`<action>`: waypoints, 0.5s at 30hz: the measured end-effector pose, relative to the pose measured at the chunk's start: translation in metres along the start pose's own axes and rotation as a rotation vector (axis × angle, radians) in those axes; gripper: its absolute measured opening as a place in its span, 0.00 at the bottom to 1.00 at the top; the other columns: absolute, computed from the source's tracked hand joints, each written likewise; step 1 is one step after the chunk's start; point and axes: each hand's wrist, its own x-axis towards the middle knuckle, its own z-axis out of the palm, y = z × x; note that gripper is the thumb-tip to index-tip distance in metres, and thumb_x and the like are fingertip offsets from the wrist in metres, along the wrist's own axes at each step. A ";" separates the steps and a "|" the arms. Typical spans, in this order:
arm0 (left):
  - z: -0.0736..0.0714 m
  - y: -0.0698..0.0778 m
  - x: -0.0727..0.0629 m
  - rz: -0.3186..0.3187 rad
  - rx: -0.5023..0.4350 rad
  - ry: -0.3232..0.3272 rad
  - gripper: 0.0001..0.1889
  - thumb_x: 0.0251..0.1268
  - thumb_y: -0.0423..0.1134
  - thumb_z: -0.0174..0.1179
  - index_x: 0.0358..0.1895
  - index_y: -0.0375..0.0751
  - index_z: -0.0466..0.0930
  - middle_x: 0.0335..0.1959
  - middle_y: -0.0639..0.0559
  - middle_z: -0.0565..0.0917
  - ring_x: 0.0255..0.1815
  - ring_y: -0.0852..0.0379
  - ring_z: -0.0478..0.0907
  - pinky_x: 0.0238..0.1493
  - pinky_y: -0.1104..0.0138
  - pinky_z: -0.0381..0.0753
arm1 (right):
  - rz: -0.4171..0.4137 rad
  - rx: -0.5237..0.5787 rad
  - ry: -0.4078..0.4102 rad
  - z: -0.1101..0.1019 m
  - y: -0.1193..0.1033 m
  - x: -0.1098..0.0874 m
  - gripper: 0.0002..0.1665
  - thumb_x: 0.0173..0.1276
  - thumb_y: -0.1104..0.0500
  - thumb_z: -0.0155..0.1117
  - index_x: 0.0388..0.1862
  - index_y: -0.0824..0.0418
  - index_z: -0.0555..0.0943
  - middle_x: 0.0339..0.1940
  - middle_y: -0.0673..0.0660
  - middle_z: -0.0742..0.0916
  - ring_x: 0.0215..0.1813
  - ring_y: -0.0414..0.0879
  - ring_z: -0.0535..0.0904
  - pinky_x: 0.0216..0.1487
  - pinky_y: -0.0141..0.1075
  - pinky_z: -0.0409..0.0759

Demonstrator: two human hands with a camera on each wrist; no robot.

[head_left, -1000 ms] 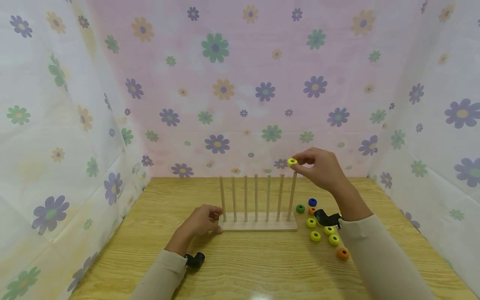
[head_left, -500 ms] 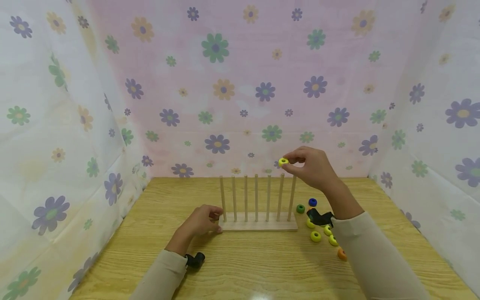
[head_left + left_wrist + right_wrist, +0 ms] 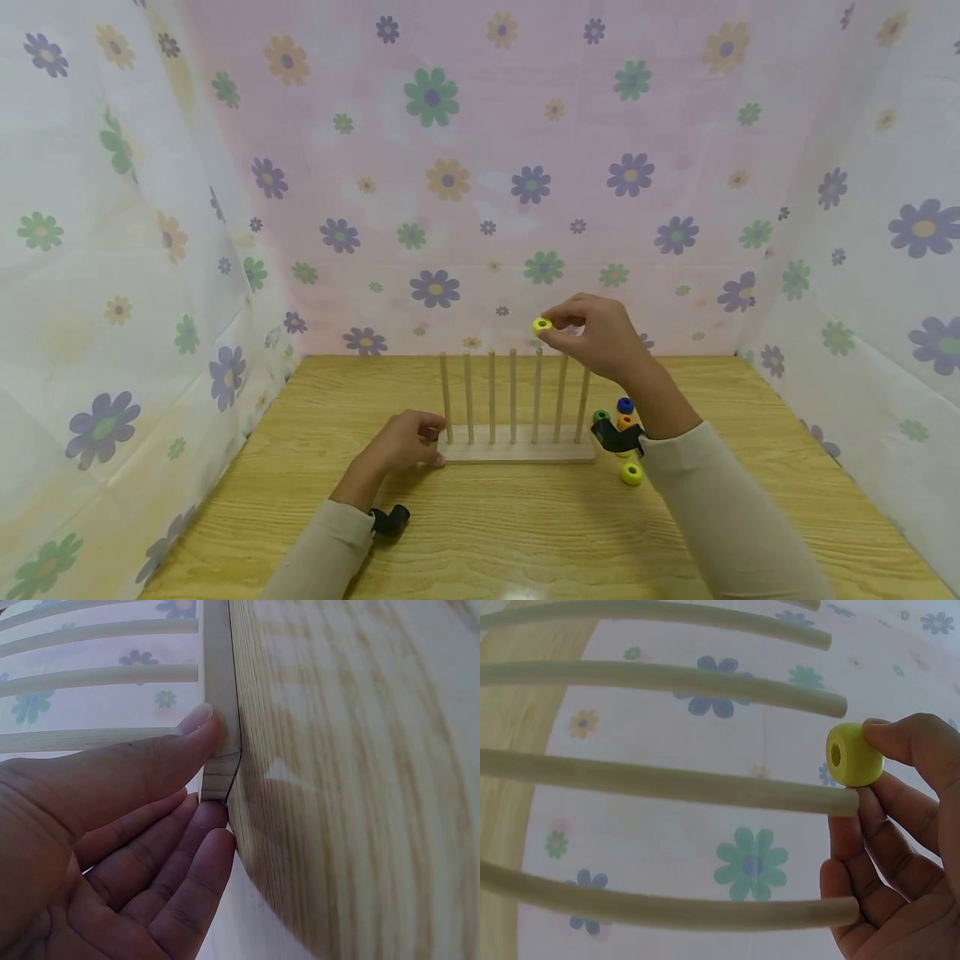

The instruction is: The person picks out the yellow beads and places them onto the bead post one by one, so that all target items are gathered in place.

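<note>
My right hand (image 3: 596, 332) pinches a yellow bead (image 3: 542, 326) between thumb and fingertips, just above the tops of the pegs on a wooden peg stand (image 3: 516, 452). In the right wrist view the bead (image 3: 859, 757) shows its hole toward the pegs and sits apart from them, beside the end of one peg (image 3: 810, 799). At the stand's left end, my left hand (image 3: 401, 442) holds the base. Up close in the left wrist view, the thumb (image 3: 172, 761) presses the front of the base (image 3: 219, 697) and the fingers lie around its end. All visible pegs are bare.
Right of the stand lie loose beads: a blue bead (image 3: 626, 405), a green bead (image 3: 601, 415), an orange bead (image 3: 627, 422) and a yellow one (image 3: 632, 474). The right forearm (image 3: 720, 500) hides others. Flower-patterned cloth (image 3: 480, 167) surrounds the wooden table (image 3: 480, 533).
The right hand has moved left with the yellow bead, from over the rightmost peg to over the third peg from the right. Its forearm now covers several loose beads. The left hand stays put.
</note>
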 end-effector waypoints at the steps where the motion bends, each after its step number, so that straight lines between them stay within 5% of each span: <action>1: 0.000 0.000 0.000 0.002 0.000 0.000 0.34 0.56 0.35 0.79 0.68 0.41 0.80 0.63 0.45 0.83 0.63 0.44 0.81 0.62 0.51 0.83 | -0.004 0.001 -0.003 0.001 -0.001 0.001 0.14 0.68 0.50 0.76 0.50 0.53 0.91 0.42 0.49 0.88 0.46 0.49 0.85 0.52 0.50 0.87; 15: -0.001 0.002 -0.002 -0.006 -0.003 0.004 0.34 0.57 0.35 0.79 0.69 0.42 0.79 0.64 0.44 0.83 0.63 0.43 0.81 0.61 0.51 0.83 | -0.039 0.047 -0.016 0.016 -0.015 0.008 0.14 0.67 0.50 0.77 0.49 0.53 0.91 0.42 0.47 0.88 0.45 0.44 0.84 0.52 0.45 0.87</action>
